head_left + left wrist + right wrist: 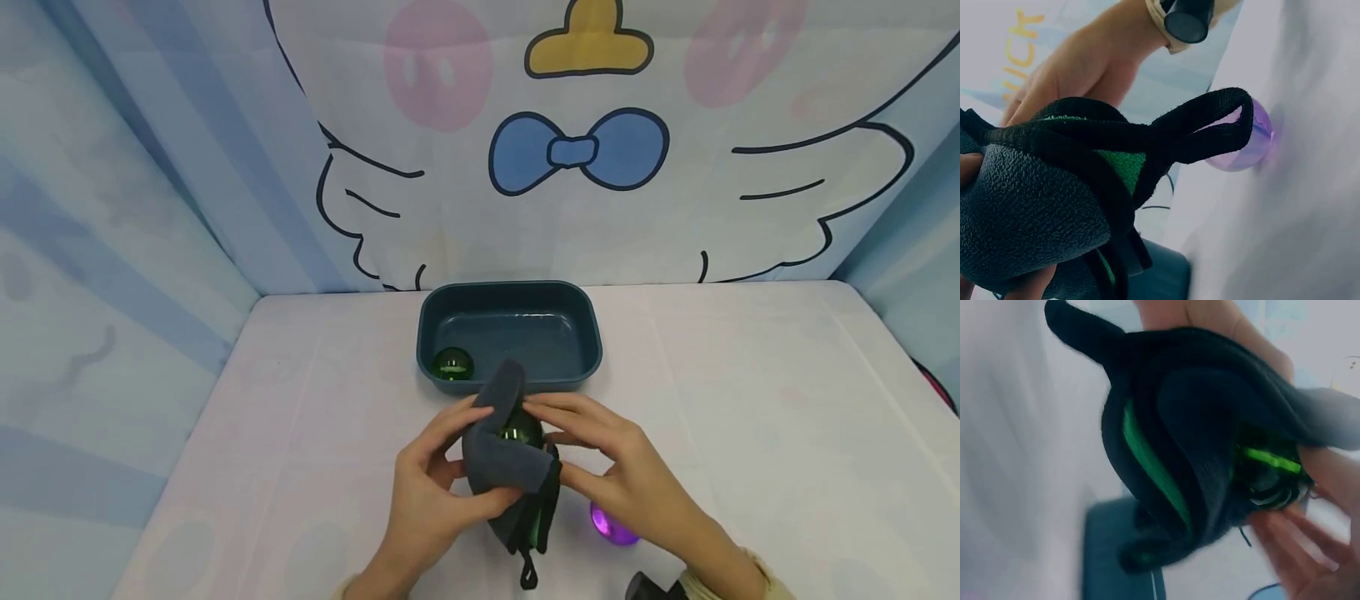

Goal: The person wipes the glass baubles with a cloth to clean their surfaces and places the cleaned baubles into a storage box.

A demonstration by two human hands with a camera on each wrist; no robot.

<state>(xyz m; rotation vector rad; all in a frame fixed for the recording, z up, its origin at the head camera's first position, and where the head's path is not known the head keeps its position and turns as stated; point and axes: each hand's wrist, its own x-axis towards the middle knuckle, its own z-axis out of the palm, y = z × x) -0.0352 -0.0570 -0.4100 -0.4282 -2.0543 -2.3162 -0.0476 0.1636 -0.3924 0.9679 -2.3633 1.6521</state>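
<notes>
Cloth (501,463) | left hand (438,496), right hand (626,454) holding | near tray rim (558,387)

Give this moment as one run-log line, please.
left grip: holds gray cloth; right grip: holds cloth; green ball: partly inside cloth; second green ball: in tray; purple ball: on table

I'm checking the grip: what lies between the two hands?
The head view shows a grey cloth folded partly around a green ball.
</notes>
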